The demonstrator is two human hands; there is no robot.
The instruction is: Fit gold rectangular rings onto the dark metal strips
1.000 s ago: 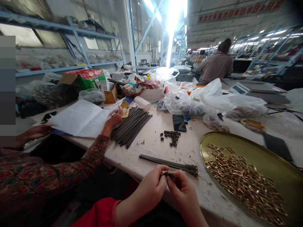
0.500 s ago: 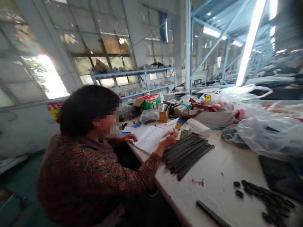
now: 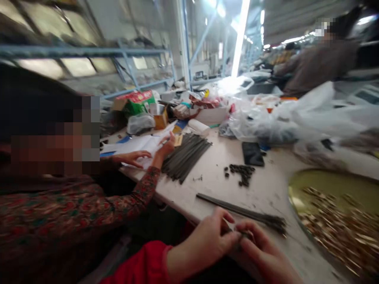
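My left hand (image 3: 204, 242) and my right hand (image 3: 263, 250) meet at the table's front edge, fingertips pinched close together. Between them is a small dark piece (image 3: 243, 235), blurred and mostly covered by the fingers, so its kind cannot be made out. Just beyond my hands lies a thin bundle of dark strips (image 3: 233, 207). Farther back is a pile of small dark loops (image 3: 242, 172). To the right, a yellowish round tray (image 3: 302, 179) holds many gold-coloured metal pieces (image 3: 340, 236).
At left, a co-worker in a patterned sleeve (image 3: 142, 193) sits over papers (image 3: 133, 146). A wide stack of dark strips (image 3: 186, 157) lies beside that arm. Plastic bags (image 3: 266, 122), a black flat object (image 3: 252, 154) and boxes fill the back. Another person (image 3: 322, 63) is far right.
The view has swung to the right and down. Both my hands, the tray of gold pieces and the person at far right have come into view; the co-worker now sits farther left.
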